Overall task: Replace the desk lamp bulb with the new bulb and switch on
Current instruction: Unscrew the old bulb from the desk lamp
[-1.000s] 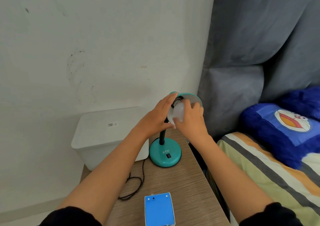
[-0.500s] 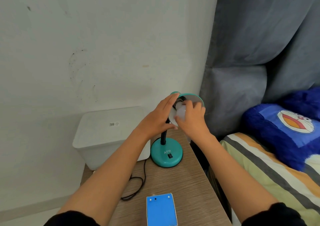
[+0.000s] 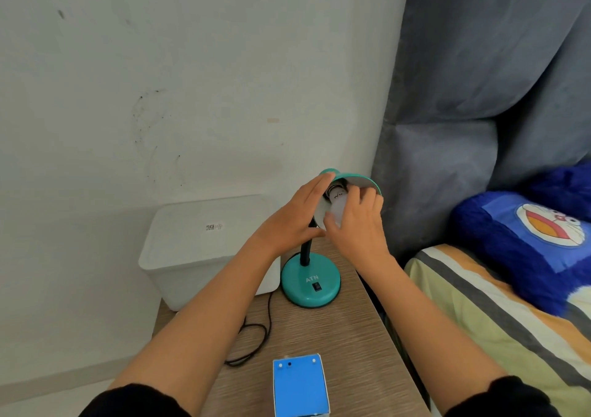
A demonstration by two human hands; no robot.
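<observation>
A teal desk lamp stands on the wooden bedside table (image 3: 345, 346), its round base (image 3: 310, 284) carrying a black switch. The teal shade (image 3: 361, 181) tilts towards me. My left hand (image 3: 292, 221) steadies the shade from the left side. My right hand (image 3: 358, 224) grips the white bulb (image 3: 337, 207), whose neck sits at the socket inside the shade. A blue bulb box (image 3: 300, 384) lies at the table's near edge.
A white lidded plastic bin (image 3: 198, 247) sits left of the lamp against the wall. The lamp's black cord (image 3: 256, 336) loops across the table. A bed with a striped sheet (image 3: 499, 314) and a blue cartoon pillow (image 3: 527, 237) lies right; grey curtain behind.
My right hand has shifted its hold around the bulb, fingers turned slightly. The left hand stays on the shade. The view moved a little.
</observation>
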